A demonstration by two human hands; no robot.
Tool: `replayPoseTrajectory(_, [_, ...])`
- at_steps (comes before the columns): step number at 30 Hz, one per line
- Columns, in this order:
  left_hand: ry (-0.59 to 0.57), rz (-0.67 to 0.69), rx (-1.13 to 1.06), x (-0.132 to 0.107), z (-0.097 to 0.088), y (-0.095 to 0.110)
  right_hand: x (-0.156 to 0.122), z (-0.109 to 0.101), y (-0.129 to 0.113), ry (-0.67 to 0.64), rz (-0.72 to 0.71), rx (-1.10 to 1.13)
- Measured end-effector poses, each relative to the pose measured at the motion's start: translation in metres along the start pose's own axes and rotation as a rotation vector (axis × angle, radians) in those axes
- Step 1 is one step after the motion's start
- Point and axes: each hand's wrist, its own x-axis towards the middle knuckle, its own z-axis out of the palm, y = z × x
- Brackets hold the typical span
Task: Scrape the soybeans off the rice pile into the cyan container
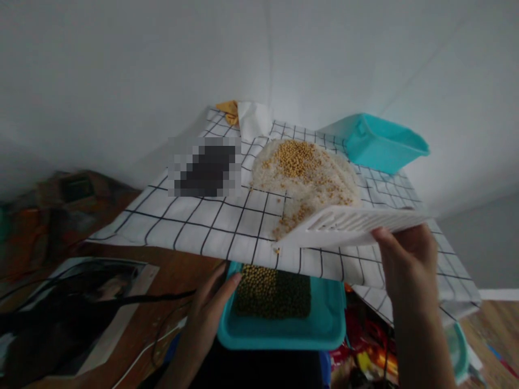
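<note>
My right hand [407,270] is closed on the near edge of a white slotted plastic scoop [348,226], which rests against a heap of white rice mixed with yellow beans [304,173] on the checked cloth [194,216]. My left hand [206,305] grips the left rim of a teal tray [284,324] held just below the table edge. The tray holds yellow and dark green beans [271,294].
A second teal tub [381,143] stands empty at the far right of the cloth. A blurred dark object [205,167] lies left of the heap. Black cables and a printed picture [81,302] cover the wooden desk at left. White walls close off the back.
</note>
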Motion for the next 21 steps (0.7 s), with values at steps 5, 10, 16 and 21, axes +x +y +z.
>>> replayPoseTrajectory(5, [0.029, -0.021, 0.033, -0.005, 0.001, 0.005, -0.037, -0.013, 0.005, 0.15, 0.04, -0.125])
replayPoseTrajectory(10, [-0.024, 0.042, 0.02, -0.005, 0.003, 0.007, -0.045, -0.018, -0.001, 0.162, 0.1, -0.194])
replayPoseTrajectory(16, [-0.034, 0.041, 0.015, 0.0, 0.002, 0.001, -0.051, -0.016, -0.01, 0.128, 0.012, -0.345])
replayPoseTrajectory(21, [-0.055, 0.112, -0.004, -0.003, 0.003, 0.006, -0.051, -0.013, -0.007, 0.236, -0.007, -0.287])
